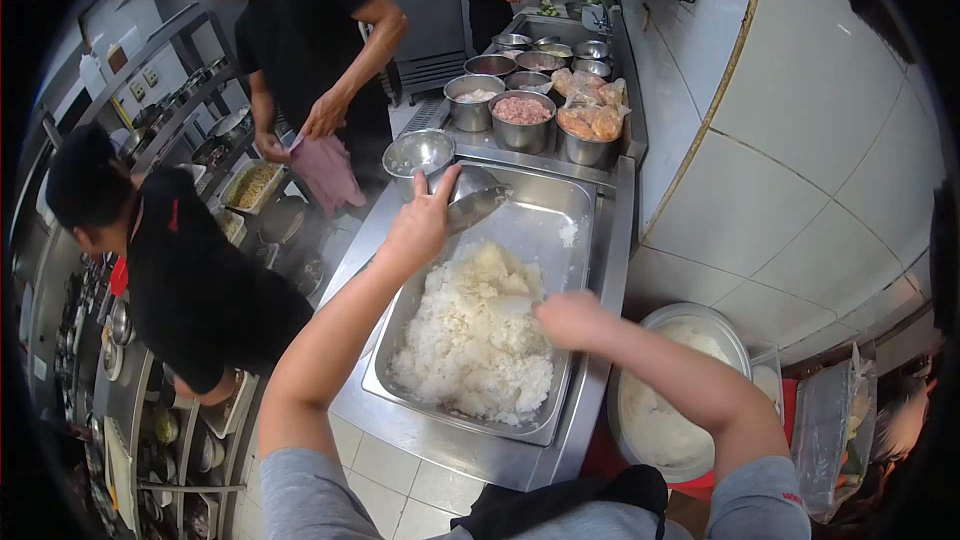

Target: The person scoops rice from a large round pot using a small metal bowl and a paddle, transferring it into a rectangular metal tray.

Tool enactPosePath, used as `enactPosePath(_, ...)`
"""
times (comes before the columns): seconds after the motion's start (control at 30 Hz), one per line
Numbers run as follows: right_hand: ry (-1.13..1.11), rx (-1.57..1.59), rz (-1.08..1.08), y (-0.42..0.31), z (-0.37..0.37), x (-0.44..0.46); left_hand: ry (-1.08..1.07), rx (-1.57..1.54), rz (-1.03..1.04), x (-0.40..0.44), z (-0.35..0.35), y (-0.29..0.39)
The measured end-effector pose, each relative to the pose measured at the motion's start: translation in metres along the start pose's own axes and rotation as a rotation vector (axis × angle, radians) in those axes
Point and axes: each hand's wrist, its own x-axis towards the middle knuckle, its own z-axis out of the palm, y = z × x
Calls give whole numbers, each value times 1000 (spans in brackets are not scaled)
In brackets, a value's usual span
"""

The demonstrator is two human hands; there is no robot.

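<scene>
Works over white rice (475,345), heaped in the near part of a steel tray (545,202). Has bare tray floor at the far right, with one small clump near the right wall. Grips a metal bowl (480,206) in the left hand (418,230), tilted over the tray's far left. Holds the right hand (568,320) curled closed beside the heap's right side; cannot tell its contents for blur. Has a narrow strip of tabletop (440,446) along the right edge, wider along the near one. Faces a second bowl (396,165) at far left and a meat pot (521,137) beyond the tray. Has a round container (688,310) past the right edge, open floor (410,485) at near left.
</scene>
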Motion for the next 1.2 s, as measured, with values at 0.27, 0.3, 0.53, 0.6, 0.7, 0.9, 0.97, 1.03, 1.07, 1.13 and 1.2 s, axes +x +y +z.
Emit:
enactPosePath(0.27,-7,1,99,-5,62,75,-175,-35,-91,-39,65,10)
enactPosePath(0.3,-32,32,100,-1,51,69,-155,-46,-96,-41,67,8)
enactPosePath(0.53,-55,127,101,-13,21,-12,105,-160,-82,-32,27,15)
enactPosePath(0.6,30,76,71,-21,85,9,232,-210,52,-22,19,31)
enactPosePath(0.7,92,310,98,3,48,-49,303,-284,320,-14,1,69)
enactPosePath(0.9,493,1258,316,91,111,-229,-56,-861,-23,-28,-27,228)
enactPosePath(0.97,377,1677,655,121,188,-282,10,-666,278,-20,16,251)
enactPosePath(1.03,434,1725,994,129,259,-332,-70,-646,339,-17,69,284)
enactPosePath(1.07,442,1678,1142,135,294,-353,-101,-624,374,-17,96,303)
enactPosePath(1.13,479,1440,1362,155,369,-377,-237,-500,351,-31,144,344)
enactPosePath(1.2,491,1115,1447,181,421,-381,-460,-377,185,-46,196,373)
